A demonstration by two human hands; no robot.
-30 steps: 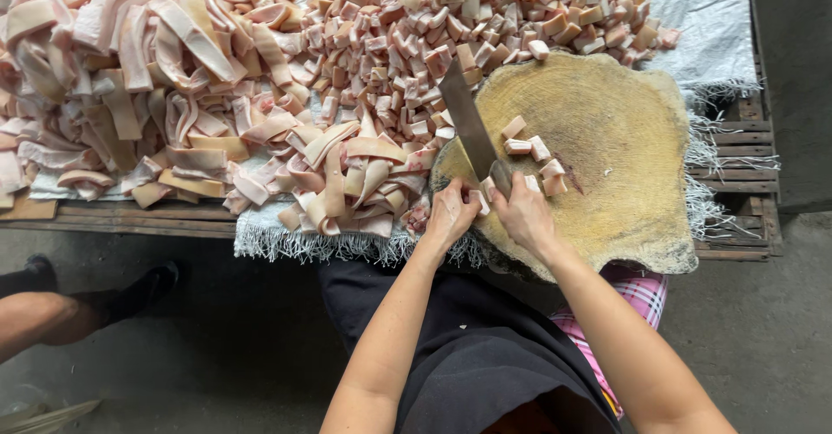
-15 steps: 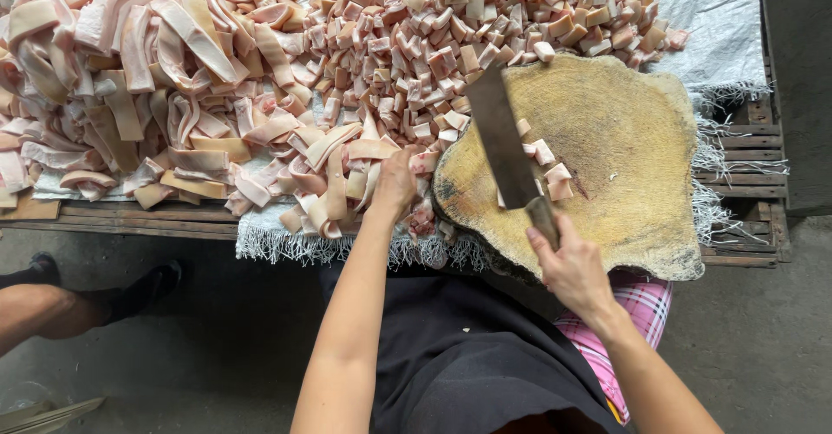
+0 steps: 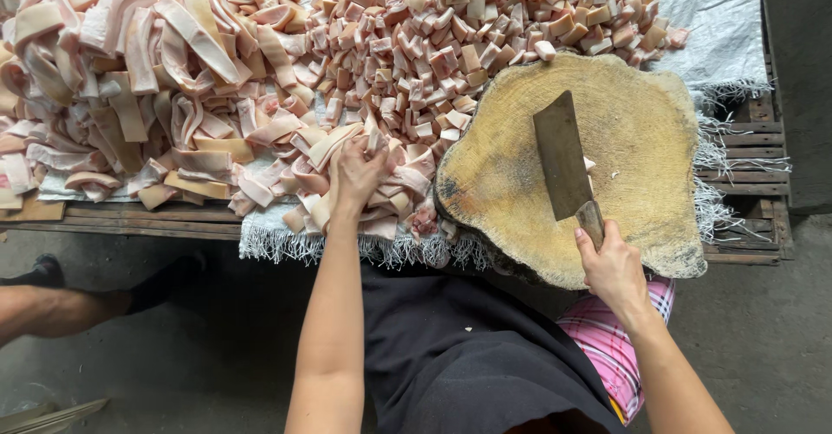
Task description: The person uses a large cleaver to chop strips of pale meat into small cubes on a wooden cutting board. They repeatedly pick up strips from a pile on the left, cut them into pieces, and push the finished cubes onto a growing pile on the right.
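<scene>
Head view, only one camera. Right hand is clenched around the wooden handle of a cleaver, just past the near edge of the chopping block. The cleaver blade lies flat-ish over the middle of the block, tip pointing toward the far edge; whether it touches the wood I cannot tell. A few small pale cut bits sit on the block right beside the blade, on its right side.

Left hand is well apart from the cleaver, over on the strip pile, fingers curled down into the pink-and-tan meat strips at the pile's near right end, just left of the block. It is gripping or gathering strips; exact number is hidden by the fingers.

The strip pile covers the left half of the worktop, up to the far left corner. The cube pile of diced pink pieces fills the far middle and runs along the far edge of the block, touching it. Both piles lie on a white woven sheet, frayed fringe hanging over the near edge. Under that is a wooden slatted pallet, bare at the right edge.

Below the worktop: black apron, pink plaid cloth at the right knee. Another person's leg with a dark shoe, lower left, on the concrete floor.
</scene>
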